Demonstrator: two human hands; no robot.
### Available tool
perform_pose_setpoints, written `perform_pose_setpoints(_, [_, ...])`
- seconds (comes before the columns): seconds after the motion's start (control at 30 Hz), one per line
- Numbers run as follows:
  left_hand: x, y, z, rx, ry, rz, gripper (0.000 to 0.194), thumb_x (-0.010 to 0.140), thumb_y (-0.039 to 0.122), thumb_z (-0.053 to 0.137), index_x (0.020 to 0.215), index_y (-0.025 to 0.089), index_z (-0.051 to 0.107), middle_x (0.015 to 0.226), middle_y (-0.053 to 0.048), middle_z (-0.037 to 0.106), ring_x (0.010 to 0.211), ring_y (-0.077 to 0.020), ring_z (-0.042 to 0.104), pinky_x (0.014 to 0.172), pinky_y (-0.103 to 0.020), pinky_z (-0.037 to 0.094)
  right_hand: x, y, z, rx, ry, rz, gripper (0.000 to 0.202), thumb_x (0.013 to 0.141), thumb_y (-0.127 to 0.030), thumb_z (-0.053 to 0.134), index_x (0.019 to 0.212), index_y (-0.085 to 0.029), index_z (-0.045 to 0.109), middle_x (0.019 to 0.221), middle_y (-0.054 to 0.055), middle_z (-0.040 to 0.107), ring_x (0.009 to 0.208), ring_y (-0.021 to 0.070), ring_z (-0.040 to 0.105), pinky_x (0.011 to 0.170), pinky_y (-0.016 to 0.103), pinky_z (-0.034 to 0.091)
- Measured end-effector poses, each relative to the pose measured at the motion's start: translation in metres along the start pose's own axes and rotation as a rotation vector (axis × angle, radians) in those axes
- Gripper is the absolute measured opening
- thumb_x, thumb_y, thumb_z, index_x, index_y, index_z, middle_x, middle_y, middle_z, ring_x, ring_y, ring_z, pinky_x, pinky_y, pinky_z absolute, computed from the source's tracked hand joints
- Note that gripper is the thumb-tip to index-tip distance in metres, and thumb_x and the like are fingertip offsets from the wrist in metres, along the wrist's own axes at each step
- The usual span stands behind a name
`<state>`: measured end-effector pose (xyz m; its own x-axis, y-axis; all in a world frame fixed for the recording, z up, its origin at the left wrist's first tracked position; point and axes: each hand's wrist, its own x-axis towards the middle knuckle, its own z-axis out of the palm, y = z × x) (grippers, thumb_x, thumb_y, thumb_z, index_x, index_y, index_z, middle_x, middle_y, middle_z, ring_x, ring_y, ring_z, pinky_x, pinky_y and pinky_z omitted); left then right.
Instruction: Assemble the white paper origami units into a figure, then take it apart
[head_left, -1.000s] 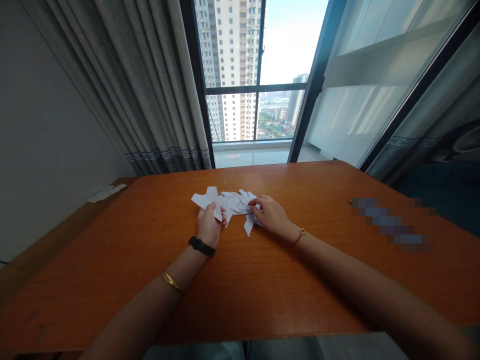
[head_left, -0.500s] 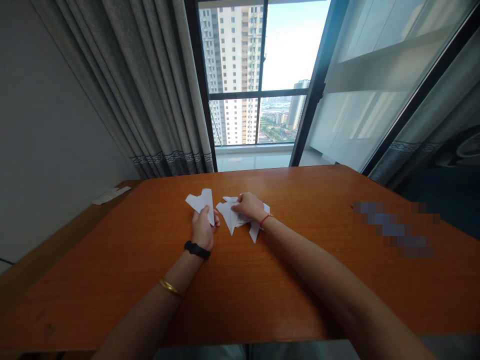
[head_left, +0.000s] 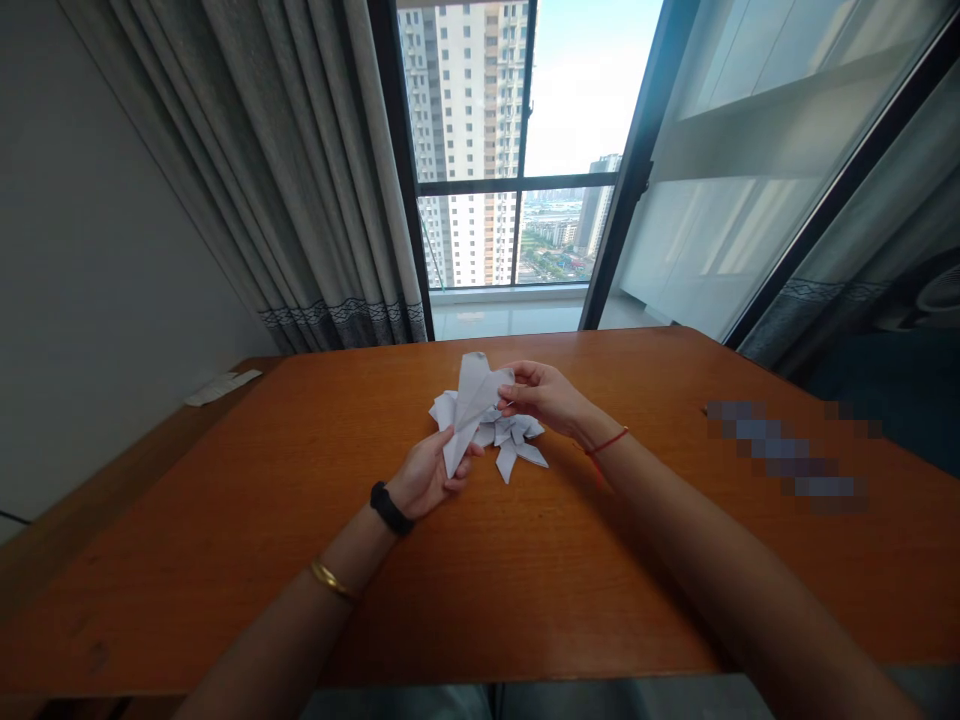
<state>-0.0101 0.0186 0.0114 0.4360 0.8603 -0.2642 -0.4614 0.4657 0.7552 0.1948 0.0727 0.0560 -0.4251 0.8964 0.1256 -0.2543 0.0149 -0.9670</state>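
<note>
A folded white paper piece (head_left: 471, 400) is raised between my hands, above the middle of the table. My left hand (head_left: 433, 472) grips its lower pointed end, fingers closed around it. Thumb and fingers of my right hand (head_left: 541, 395) pinch its upper right corner. Beneath and behind it, several more folded white papers (head_left: 517, 437) lie in a loose pile on the brown wooden table (head_left: 495, 580). The held piece hides part of that pile.
Some white paper strips (head_left: 223, 387) rest at the far left edge. A blurred-out patch (head_left: 784, 447) covers something on the table's right. Beyond the table are a grey curtain (head_left: 300, 180) and a window (head_left: 517, 185).
My left hand has moved right with its folded paper, over the pile. My right hand has left the pile, moved up and right, and taken hold of the paper's corner.
</note>
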Motion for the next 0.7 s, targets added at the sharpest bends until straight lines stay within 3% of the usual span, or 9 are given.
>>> perform_pose_setpoints(0.17, [-0.005,0.012,-0.009,-0.016,-0.186,-0.263,0.035,0.088,0.031,0.041,0.109,0.01,0.059,0.085,-0.012,0.065,0.053,-0.0134,0.055,0.038,-0.02,0.036,-0.002,-0.007,-0.007,-0.165,-0.308,-0.13,0.014,0.065,-0.014,0.072,0.075,-0.016,0.063,0.087,0.003,0.066,0.085,0.0149,0.061,0.076,0.028,0.048])
perform_pose_setpoints(0.27, [-0.01,0.012,-0.008,0.087,-0.292,-0.356,0.041,0.09,0.038,0.039,0.099,0.005,0.062,0.078,-0.015,0.065,0.05,-0.0161,0.057,0.036,-0.022,0.035,-0.003,-0.006,-0.004,-0.328,-0.414,-0.128,0.009,0.067,-0.011,0.064,0.074,-0.016,0.063,0.092,0.004,0.066,0.091,0.0166,0.059,0.081,0.03,0.046])
perform_pose_setpoints(0.33, [-0.013,0.01,-0.003,0.143,-0.325,-0.376,0.042,0.09,0.042,0.042,0.089,0.005,0.063,0.065,-0.011,0.061,0.041,-0.0124,0.05,0.033,-0.021,0.031,-0.001,0.001,0.0,-0.454,-0.422,-0.148,0.011,0.067,-0.009,0.059,0.075,-0.016,0.064,0.097,0.004,0.065,0.093,0.0171,0.058,0.082,0.031,0.045])
perform_pose_setpoints(0.4, [-0.014,0.007,0.003,0.123,-0.271,-0.323,0.031,0.089,0.038,0.049,0.085,0.009,0.06,0.059,-0.005,0.057,0.035,-0.0072,0.042,0.032,-0.017,0.028,0.003,0.011,0.003,-0.546,-0.3,-0.171,0.02,0.07,-0.01,0.055,0.085,-0.016,0.066,0.099,0.004,0.064,0.09,0.0164,0.058,0.08,0.03,0.045])
perform_pose_setpoints(0.47, [-0.01,0.008,0.005,0.01,-0.13,-0.169,0.019,0.089,0.029,0.05,0.083,0.012,0.055,0.062,-0.001,0.054,0.035,-0.0035,0.038,0.032,-0.014,0.026,0.009,0.023,0.003,-0.622,-0.047,-0.163,0.026,0.077,-0.015,0.051,0.099,-0.017,0.065,0.1,0.006,0.065,0.085,0.0158,0.058,0.077,0.03,0.046])
perform_pose_setpoints(0.53, [-0.004,0.011,0.003,-0.132,0.024,0.033,0.019,0.092,0.025,0.041,0.083,0.013,0.053,0.06,0.002,0.05,0.034,-0.0019,0.033,0.032,-0.012,0.023,0.011,0.034,0.004,-0.777,0.182,-0.146,0.027,0.082,-0.02,0.048,0.103,-0.016,0.064,0.102,0.007,0.065,0.086,0.0168,0.058,0.08,0.032,0.045])
perform_pose_setpoints(0.6, [0.001,0.015,-0.001,-0.22,0.13,0.189,0.026,0.094,0.025,0.032,0.083,0.013,0.052,0.056,0.004,0.044,0.032,-0.0022,0.029,0.03,-0.012,0.021,0.01,0.043,0.009,-1.019,0.24,-0.144,0.026,0.083,-0.025,0.05,0.104,-0.018,0.065,0.108,0.008,0.065,0.096,0.0203,0.056,0.088,0.037,0.041])
perform_pose_setpoints(0.7, [0.006,0.019,-0.007,-0.247,0.227,0.289,0.028,0.095,0.029,0.031,0.082,0.014,0.052,0.052,0.006,0.039,0.03,-0.0026,0.025,0.029,-0.012,0.018,0.003,0.055,0.027,-1.338,0.151,-0.186,0.041,0.081,-0.04,0.058,0.118,-0.024,0.059,0.125,0.008,0.058,0.117,0.0283,0.044,0.098,0.047,0.03])
